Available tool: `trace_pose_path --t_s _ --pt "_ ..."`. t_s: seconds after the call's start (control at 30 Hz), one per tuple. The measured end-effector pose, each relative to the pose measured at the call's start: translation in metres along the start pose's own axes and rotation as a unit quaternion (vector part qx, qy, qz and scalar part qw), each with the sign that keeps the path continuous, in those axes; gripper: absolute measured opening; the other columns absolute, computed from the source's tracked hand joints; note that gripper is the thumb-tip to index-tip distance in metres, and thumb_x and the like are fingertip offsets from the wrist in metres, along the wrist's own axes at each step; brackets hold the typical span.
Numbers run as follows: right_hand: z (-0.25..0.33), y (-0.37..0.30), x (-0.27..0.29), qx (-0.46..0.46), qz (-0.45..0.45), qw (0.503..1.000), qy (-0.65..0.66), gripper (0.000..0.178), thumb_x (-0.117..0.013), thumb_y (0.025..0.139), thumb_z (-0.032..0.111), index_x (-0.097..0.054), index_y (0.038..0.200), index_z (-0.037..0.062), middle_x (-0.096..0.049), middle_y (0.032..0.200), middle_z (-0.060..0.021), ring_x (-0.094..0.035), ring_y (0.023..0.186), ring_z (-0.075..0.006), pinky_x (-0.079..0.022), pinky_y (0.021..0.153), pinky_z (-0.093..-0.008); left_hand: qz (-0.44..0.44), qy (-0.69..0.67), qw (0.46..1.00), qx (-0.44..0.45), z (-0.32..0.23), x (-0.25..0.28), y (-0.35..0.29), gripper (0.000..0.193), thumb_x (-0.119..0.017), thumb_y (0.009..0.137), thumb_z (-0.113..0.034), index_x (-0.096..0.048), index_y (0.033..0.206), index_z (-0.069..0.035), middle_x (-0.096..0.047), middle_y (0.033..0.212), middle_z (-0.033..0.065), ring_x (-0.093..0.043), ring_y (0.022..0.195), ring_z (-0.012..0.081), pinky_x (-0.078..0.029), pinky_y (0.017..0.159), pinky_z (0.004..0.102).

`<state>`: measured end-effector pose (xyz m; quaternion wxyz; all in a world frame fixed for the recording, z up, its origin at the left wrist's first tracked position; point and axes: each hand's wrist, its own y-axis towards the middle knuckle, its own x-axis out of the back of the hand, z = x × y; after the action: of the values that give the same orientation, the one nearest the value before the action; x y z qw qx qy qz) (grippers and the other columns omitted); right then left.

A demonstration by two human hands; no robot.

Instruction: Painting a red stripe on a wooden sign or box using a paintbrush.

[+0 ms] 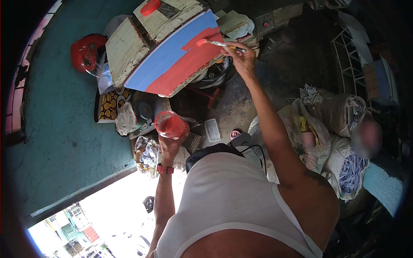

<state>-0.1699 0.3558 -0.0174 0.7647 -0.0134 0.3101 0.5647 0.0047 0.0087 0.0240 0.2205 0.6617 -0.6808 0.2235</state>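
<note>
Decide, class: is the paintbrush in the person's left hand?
No: the right hand holds the paintbrush, while the left hand holds a red-smeared jar.

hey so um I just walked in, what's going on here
A person in a white tank top has a brush in the right hand, its red tip at the red part of a board that is blue along its upper side. The left hand holds a jar smeared with red, lower down and away from the board. A red lid lies on pale wood above the board.
</note>
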Motion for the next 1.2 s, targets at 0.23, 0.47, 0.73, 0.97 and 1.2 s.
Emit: trace_pose_path --t_s 0.23,0.47,0.73,0.97,1.2 --pt "0.020 0.003 0.033 0.065 -0.118 0.989 -0.054 0.015 -0.065 0.091 0.000 -0.067 0.104 -0.0074 -0.071 0.091 -0.0153 -0.071 0.079 -0.0206 -0.061 0.074 -0.0308 -0.008 0.001 1.000 0.007 0.004 0.004 -0.010 0.082 -0.092 0.057 -0.023 -0.053 0.125 -0.003 -0.064 0.117 0.0117 -0.063 0.107 0.0245 -0.051 0.094 0.0370" --pt "-0.004 -0.040 -0.048 0.025 0.060 0.998 -0.023 0.016 -0.067 0.089 0.000 -0.068 0.105 -0.0050 -0.071 0.089 -0.0114 -0.071 0.080 -0.0173 -0.060 0.072 -0.0271 -0.026 0.030 0.999 0.001 0.008 0.007 -0.015 0.082 -0.092 0.057 -0.024 -0.053 0.125 -0.003 -0.064 0.118 0.0118 -0.063 0.106 0.0252 -0.050 0.095 0.0379" --pt "0.013 -0.015 -0.003 0.072 -0.121 0.988 -0.062 0.015 -0.065 0.090 -0.001 -0.067 0.104 -0.0064 -0.071 0.091 -0.0150 -0.072 0.081 -0.0202 -0.061 0.074 -0.0285 -0.034 -0.006 0.999 0.004 0.006 0.016 -0.030 0.083 -0.093 0.058 -0.020 -0.050 0.127 -0.002 -0.061 0.120 0.0129 -0.061 0.108 0.0254 -0.050 0.095 0.0381" --pt "-0.004 -0.049 -0.038 0.037 0.026 0.999 -0.026 0.015 -0.068 0.088 -0.004 -0.068 0.103 -0.0049 -0.071 0.089 -0.0129 -0.071 0.079 -0.0179 -0.059 0.072 -0.0264 -0.026 -0.015 0.999 0.032 0.024 0.026 -0.041 0.088 -0.093 0.058 -0.016 -0.045 0.130 -0.002 -0.057 0.125 0.0129 -0.058 0.113 0.0256 -0.048 0.098 0.0390" --pt "0.004 0.009 0.036 0.074 -0.106 0.990 -0.047 0.016 -0.067 0.089 0.000 -0.068 0.104 -0.0069 -0.071 0.092 -0.0160 -0.071 0.078 -0.0209 -0.062 0.074 -0.0311 -0.035 -0.038 0.998 0.023 0.022 0.024 -0.045 0.089 -0.093 0.058 -0.017 -0.044 0.131 -0.002 -0.056 0.125 0.0137 -0.057 0.114 0.0263 -0.048 0.099 0.0390"
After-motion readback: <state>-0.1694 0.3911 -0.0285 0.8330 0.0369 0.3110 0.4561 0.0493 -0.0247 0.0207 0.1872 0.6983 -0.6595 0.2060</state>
